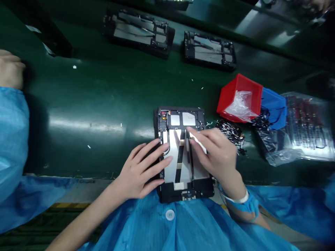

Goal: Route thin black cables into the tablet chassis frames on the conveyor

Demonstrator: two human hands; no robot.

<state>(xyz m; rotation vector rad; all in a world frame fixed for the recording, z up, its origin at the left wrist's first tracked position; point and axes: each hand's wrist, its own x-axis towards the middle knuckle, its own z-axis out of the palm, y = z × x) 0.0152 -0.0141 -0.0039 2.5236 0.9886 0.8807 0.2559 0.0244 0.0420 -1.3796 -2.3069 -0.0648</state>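
An opened tablet (174, 191) lies on the bench edge close to my body, its silvery battery and black frame exposed. A black flat cable (180, 158) and a thinner dark cable (192, 164) run lengthwise over the battery. My left hand (142, 170) rests with spread fingers on the tablet's left side. Over its upper right part, my right hand (216, 148) pinches a slim dark tool that looks like tweezers (187, 146), pointing down along the cables. Where the tool's tip touches is hard to make out.
Two more opened tablets (138, 29) (209, 50) lie at the back. On the right stand a red bin (227, 94) with clear plastic, a blue bin (274, 104), a pile of small dark parts (231, 134) and a clear tray (314, 122). Another person's hand (10, 69) is at far left.
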